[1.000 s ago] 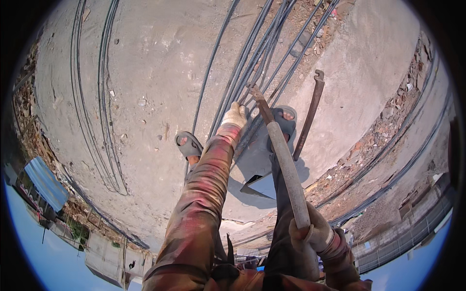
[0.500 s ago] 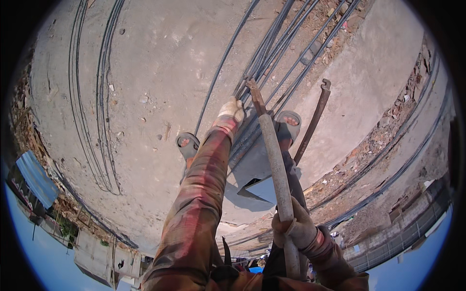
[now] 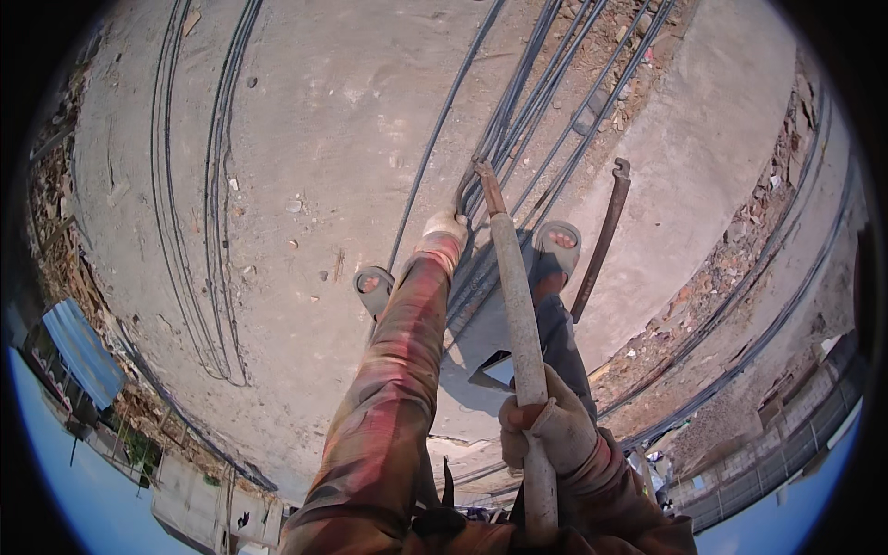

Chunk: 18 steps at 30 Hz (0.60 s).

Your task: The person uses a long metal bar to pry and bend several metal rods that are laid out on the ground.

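Note:
My left hand [image 3: 446, 227], in a pale work glove, is closed around a thin steel rebar rod [image 3: 462, 192]. This rod curves just beyond the fingers, where the rusty head of a rebar bending bar [image 3: 516, 296] meets it. My right hand [image 3: 551, 427], gloved too, is wrapped around the bar's long pale pipe handle close to my body. A bundle of long dark rebar rods [image 3: 527, 88] runs from the far edge down between my feet. How the bar's head grips the rod is too small to tell.
A second rusty bar [image 3: 603, 236] with a hooked end lies right of my right sandal [image 3: 557, 245]. Folded rebar lengths [image 3: 215, 185] lie on the concrete at left. Rubble [image 3: 712, 268] and more rods run along the right, and a blue corrugated sheet [image 3: 83, 351] lies far left.
My right hand and the pipe handle have swung slightly left. The rod by my left hand now shows a clearer curve, and the whole view has shifted a little.

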Motion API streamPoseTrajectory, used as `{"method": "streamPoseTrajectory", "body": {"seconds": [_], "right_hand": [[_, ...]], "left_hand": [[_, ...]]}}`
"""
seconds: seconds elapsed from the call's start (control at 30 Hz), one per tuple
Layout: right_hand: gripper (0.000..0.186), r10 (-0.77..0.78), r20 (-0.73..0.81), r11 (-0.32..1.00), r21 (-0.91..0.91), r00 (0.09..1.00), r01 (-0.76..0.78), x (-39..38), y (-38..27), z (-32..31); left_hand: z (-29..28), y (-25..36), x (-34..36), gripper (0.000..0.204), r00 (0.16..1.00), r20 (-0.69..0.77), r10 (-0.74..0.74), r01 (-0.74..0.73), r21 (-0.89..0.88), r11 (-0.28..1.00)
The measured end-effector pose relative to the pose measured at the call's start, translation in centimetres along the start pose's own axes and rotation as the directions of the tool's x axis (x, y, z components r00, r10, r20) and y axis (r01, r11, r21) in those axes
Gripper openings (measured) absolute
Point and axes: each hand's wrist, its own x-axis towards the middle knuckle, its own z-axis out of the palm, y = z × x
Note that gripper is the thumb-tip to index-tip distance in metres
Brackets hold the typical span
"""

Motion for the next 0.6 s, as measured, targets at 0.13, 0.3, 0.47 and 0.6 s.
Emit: {"method": "streamPoseTrajectory", "body": {"seconds": [0.13,0.3,0.47,0.6], "right_hand": [[0.058,0.027,0.069,0.998,0.061,0.997,-0.031,-0.1,0.7,0.8],[0.047,-0.014,-0.044,0.998,-0.067,0.999,0.011,1.0,5.0,2.3],[0.05,-0.071,-0.07,0.996,0.055,0.995,0.075,-1.6,4.0,4.3],[0.041,-0.242,-0.08,0.964,-0.131,0.967,0.231,-1.6,6.3,3.3]], "left_hand": [[-1.5,-1.3,0.4,0.034,1.0,0.011,-0.014,0.014,0.001,1.0],[-4.1,-0.3,-6.0,0.039,0.998,0.03,-0.05,0.053,-0.098,0.994],[-14.5,3.2,-24.9,0.053,0.764,0.634,0.121,0.491,-0.693,0.527],[-15.8,3.0,-41.3,0.083,0.779,0.524,0.344,0.298,-0.792,0.533]]}}
